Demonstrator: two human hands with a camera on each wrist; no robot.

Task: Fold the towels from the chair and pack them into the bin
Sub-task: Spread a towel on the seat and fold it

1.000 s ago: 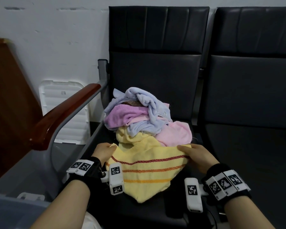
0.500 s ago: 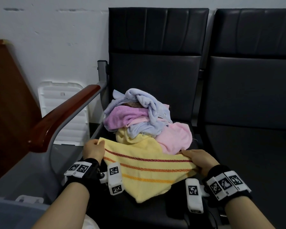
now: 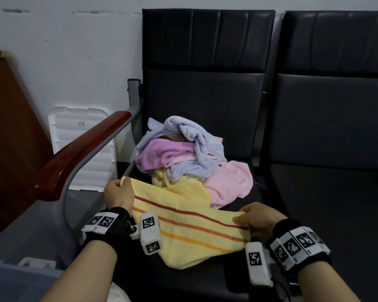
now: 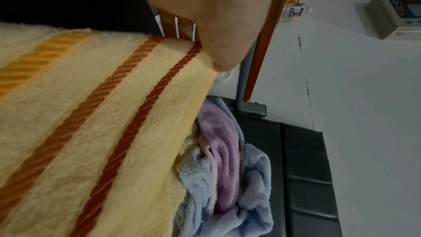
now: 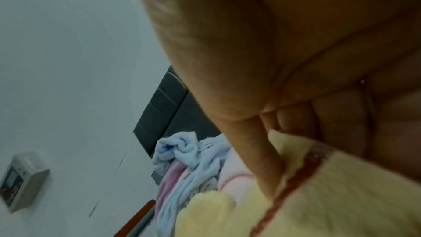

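Both hands on the yellow towel [image 3: 183, 216], which is spread across the front of the left chair seat [image 3: 260, 199], stripes (dark red, orange, yellow) running between the two hands. Left hand [image 3: 118, 196] pinches the far-left corner, fingers curled on the cloth edge; left wrist view confirms the thumb [image 4: 218, 42] pressed on the hem next to the dark red stripe. Right hand [image 3: 256, 219] pinches the right corner, fingers closed on the fabric; right wrist view is blurred but shows a finger [image 5: 257, 159] clamped against the yellow edge. Near lower corner of the towel hangs toward the seat's front edge. Behind it, on the same seat, a loose pile: pale blue towel [image 3: 196, 138] on top, purple towel [image 3: 162, 155] at left, pink towel [image 3: 229, 184] at right, touching the yellow one. Wooden armrest [image 3: 79, 155] left of the seat. Grey bin [image 3: 13, 280] corner at bottom left. White foam tray [image 3: 74, 136] leaning on the wall.
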